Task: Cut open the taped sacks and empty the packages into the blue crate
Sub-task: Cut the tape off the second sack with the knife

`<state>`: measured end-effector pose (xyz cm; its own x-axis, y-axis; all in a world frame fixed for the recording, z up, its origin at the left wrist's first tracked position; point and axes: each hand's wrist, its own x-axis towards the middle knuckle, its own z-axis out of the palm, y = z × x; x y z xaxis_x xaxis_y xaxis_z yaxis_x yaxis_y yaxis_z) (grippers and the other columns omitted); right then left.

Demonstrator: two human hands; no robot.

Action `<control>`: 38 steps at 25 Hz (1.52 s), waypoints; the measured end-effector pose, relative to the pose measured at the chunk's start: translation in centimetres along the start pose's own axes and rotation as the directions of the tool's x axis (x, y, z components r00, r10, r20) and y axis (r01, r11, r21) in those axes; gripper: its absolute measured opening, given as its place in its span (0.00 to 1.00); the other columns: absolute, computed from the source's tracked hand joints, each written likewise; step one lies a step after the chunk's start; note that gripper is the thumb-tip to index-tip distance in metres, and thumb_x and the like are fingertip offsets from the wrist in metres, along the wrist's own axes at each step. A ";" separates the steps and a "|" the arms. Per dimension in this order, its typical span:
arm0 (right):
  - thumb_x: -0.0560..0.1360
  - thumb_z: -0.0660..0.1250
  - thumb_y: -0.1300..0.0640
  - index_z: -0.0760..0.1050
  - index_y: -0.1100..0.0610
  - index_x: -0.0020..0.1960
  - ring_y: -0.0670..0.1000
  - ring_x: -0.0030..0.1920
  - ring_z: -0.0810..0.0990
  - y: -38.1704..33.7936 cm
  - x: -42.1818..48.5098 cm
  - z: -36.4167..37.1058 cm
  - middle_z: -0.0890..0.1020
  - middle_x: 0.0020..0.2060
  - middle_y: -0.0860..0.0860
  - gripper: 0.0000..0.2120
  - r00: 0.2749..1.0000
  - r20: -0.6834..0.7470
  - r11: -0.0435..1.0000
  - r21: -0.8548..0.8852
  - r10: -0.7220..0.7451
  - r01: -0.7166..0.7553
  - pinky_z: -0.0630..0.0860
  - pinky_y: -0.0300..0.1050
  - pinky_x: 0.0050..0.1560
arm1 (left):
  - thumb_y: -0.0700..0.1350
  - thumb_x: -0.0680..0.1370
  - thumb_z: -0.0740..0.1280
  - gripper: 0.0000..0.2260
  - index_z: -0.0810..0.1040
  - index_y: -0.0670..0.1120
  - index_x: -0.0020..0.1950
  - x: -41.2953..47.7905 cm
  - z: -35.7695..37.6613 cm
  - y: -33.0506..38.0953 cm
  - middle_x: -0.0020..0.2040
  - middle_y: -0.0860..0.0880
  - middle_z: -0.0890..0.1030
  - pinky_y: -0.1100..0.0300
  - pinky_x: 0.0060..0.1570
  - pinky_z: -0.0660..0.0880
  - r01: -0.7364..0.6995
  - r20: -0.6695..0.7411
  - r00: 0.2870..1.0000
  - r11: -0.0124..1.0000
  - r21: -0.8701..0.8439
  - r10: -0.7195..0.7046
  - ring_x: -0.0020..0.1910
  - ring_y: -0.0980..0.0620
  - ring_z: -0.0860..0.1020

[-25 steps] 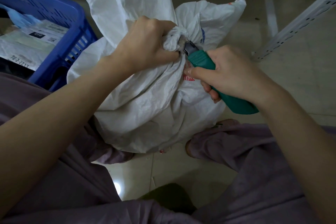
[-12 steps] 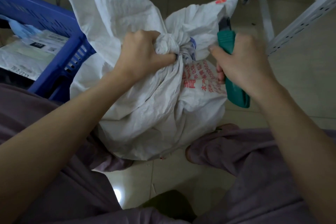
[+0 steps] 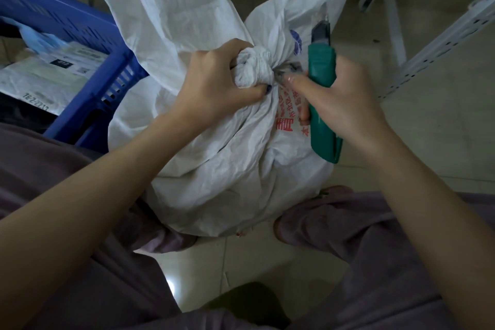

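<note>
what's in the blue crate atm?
The blue crate holds white labelled packages and a light blue item on top. The white sack covers its far right corner. Anything under the packages is hidden, and the crate's left part is out of frame.

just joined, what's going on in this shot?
A person is working over a white sack standing on the floor between their legs. The left hand grips the sack's bunched neck. The right hand holds a green utility knife right beside that neck, with its blade end pointing up and away from it and the thumb stretched toward the tie. The neck is closed, not yet cut. The blue crate to the left already has packages in it.
</note>
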<state>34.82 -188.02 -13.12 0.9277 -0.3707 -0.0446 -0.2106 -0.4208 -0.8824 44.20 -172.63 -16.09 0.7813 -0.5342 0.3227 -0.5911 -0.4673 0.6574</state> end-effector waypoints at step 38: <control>0.73 0.71 0.62 0.72 0.58 0.42 0.44 0.27 0.78 5.2 1.2 -5.1 0.78 0.35 0.53 0.07 0.965 -0.223 0.955 -0.230 0.137 -0.189 0.78 0.42 0.31 | 0.52 0.67 0.75 0.27 0.73 0.43 0.62 1.2 0.2 1.3 0.51 0.49 0.79 0.63 0.50 0.73 -0.023 0.177 0.984 0.998 0.062 0.012 0.49 0.52 0.77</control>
<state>33.23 -194.90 -15.39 0.7978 -0.5999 -0.0597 -0.4472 -0.5225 -0.7260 44.35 -174.02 -15.00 0.7264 -0.6560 0.2050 -0.6204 -0.4977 0.6061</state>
